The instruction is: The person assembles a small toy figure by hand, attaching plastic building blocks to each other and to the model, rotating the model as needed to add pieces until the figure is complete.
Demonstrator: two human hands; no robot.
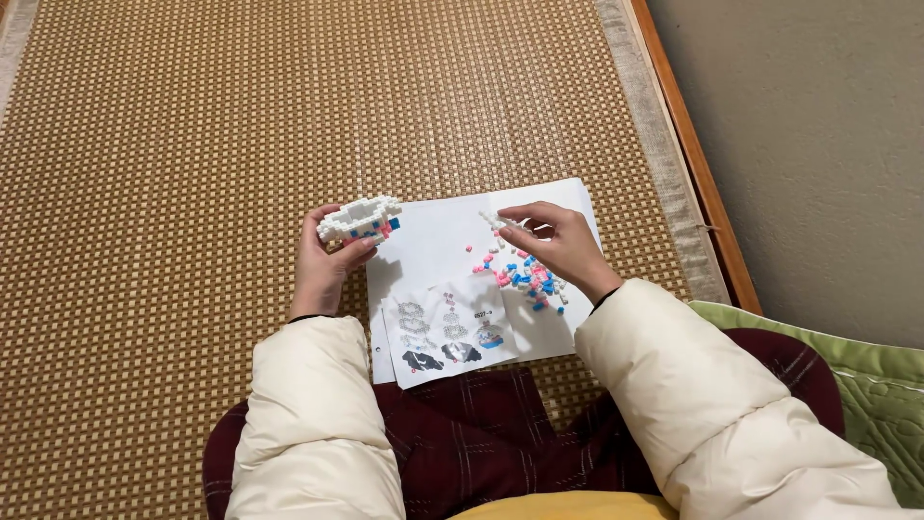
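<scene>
My left hand [325,258] holds a small white model [360,220] built of tiny bricks, with blue and pink bricks on its side, lifted at the left edge of a white paper sheet [438,246]. My right hand [556,243] pinches a small white brick piece [494,221] between thumb and fingers, above a loose pile of pink, blue and white bricks [525,274] lying on the sheet. A folded instruction leaflet [448,329] with pictures of build steps lies on the sheet's near edge.
Everything rests on a woven brown mat [192,144] with a grey fabric border and a wooden edge [688,144] at the right. Beyond is a grey floor. A green quilted cushion [866,385] lies at the lower right. My lap is covered by dark red checked cloth.
</scene>
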